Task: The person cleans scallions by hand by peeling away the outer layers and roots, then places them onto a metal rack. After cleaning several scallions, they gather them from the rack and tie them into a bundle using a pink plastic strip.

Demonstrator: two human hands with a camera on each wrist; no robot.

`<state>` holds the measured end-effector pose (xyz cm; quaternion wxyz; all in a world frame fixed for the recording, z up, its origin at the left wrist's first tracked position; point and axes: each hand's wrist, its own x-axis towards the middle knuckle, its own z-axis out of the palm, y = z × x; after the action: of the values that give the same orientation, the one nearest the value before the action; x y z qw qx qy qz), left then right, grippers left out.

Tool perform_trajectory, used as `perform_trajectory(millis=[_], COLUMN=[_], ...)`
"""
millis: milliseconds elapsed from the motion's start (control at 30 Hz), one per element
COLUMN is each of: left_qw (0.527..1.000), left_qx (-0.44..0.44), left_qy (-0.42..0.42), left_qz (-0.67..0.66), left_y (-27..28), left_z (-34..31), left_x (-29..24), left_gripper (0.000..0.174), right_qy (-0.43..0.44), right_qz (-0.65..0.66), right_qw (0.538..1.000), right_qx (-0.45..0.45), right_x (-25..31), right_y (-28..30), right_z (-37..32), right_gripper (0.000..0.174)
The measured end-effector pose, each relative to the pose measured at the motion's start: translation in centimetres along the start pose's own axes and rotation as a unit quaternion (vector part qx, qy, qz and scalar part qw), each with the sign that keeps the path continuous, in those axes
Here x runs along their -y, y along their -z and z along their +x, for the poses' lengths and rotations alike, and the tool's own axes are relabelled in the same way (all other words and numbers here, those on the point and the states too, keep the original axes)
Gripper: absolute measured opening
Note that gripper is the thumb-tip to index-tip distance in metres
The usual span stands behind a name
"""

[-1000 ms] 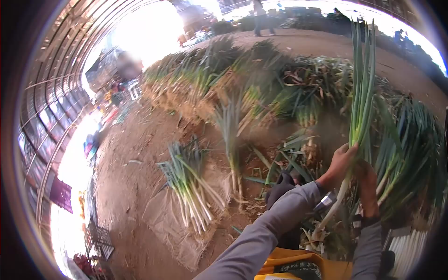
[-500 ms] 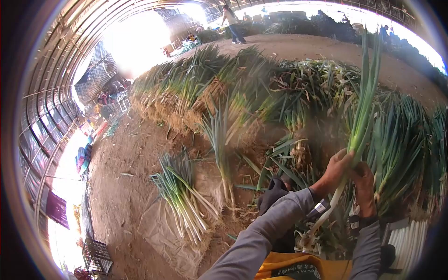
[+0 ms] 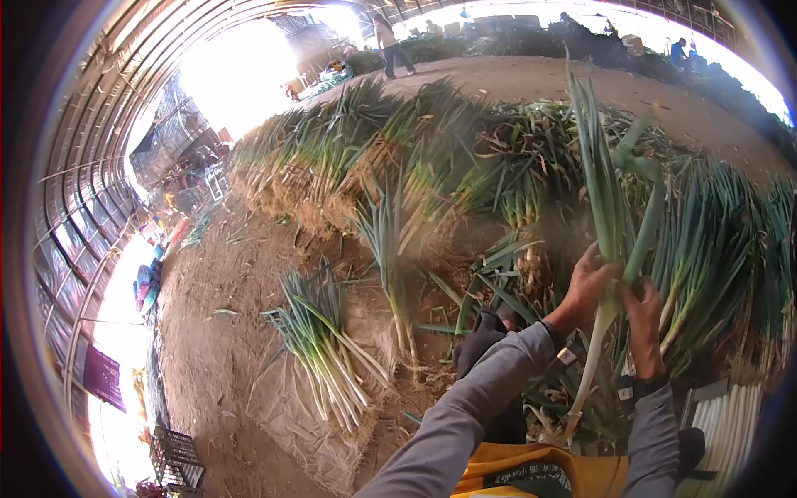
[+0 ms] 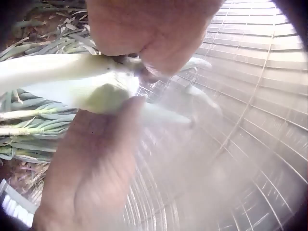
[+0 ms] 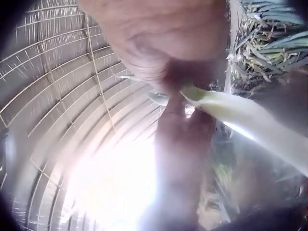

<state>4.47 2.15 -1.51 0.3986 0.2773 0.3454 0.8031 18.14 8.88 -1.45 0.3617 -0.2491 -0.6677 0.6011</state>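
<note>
A long green onion (image 3: 591, 365) stands almost upright in front of me, its white root end low over the trimmings. My left hand (image 3: 585, 286) grips it where the white turns green. Close beside it, my right hand (image 3: 643, 319) pinches an outer leaf (image 3: 646, 224) that splits off to the right, its top folded over. In the left wrist view the right thumb presses the pale, opened sheath (image 4: 62, 91) beneath the left hand (image 4: 149, 29). The right wrist view has the white stalk (image 5: 255, 120) below the right hand (image 5: 178, 33), whose fingertips are hidden.
Several trimmed onions (image 3: 336, 365) lie on a sack (image 3: 286, 415) to the left. Leafy onions (image 3: 722, 257) are heaped at the right, and a long pile (image 3: 332, 141) stretches behind. White stalks (image 3: 726, 432) lie in a holder at lower right. A person (image 3: 388, 46) walks far off.
An outer leaf has parted from the onion's other leaves and swung right with its top folded. The remaining leaves now lean left, and my hands have spread slightly apart.
</note>
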Motion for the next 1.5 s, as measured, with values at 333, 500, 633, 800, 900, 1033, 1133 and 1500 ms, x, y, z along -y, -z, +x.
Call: perform_trajectory(millis=[333, 500, 633, 800, 900, 1033, 1133, 1500], left_qw=[0.987, 0.975, 0.962, 0.925, 0.919, 0.94, 0.947, 0.934], left_qx=[-0.032, -0.126, -0.16, -0.171, -0.172, -0.179, -0.116, -0.178], left_qy=[-0.155, -0.183, -0.222, -0.334, -0.343, -0.282, -0.283, -0.251], left_qz=[-0.008, 0.003, 0.015, 0.055, 0.085, 0.069, 0.1, 0.18], left_y=[1.0, 2.8, 3.9, 9.1, 11.3, 8.6, 7.9, 6.3], left_z=[0.3, 1.6, 2.2, 4.3, 4.8, 3.8, 3.6, 3.0], left_x=[-4.0, -5.4, -6.9, -7.8, -7.0, -6.8, -6.3, -6.9], left_gripper=[0.073, 0.076, 0.076, 0.074, 0.068, 0.07, 0.071, 0.058], right_qy=[0.047, -0.023, -0.05, -0.108, -0.215, -0.219, -0.294, 0.261], right_qz=[0.054, 0.115, 0.199, 0.051, 0.007, -0.236, -0.166, -0.411], right_qw=[0.997, 0.993, 0.979, 0.988, 0.968, 0.934, 0.929, 0.874], right_qx=[0.031, -0.007, -0.004, 0.1, 0.128, 0.156, 0.153, -0.001], right_x=[4.0, 1.0, -0.4, -10.3, -8.4, -15.5, -15.6, -6.2], right_y=[-2.2, 0.0, 1.8, 7.8, 6.4, 5.7, 3.7, -0.4], right_z=[-5.7, -9.4, -11.4, -14.4, -13.7, -15.4, -16.3, -12.3], right_gripper=[0.025, 0.027, 0.037, 0.042, 0.037, 0.038, 0.037, 0.056])
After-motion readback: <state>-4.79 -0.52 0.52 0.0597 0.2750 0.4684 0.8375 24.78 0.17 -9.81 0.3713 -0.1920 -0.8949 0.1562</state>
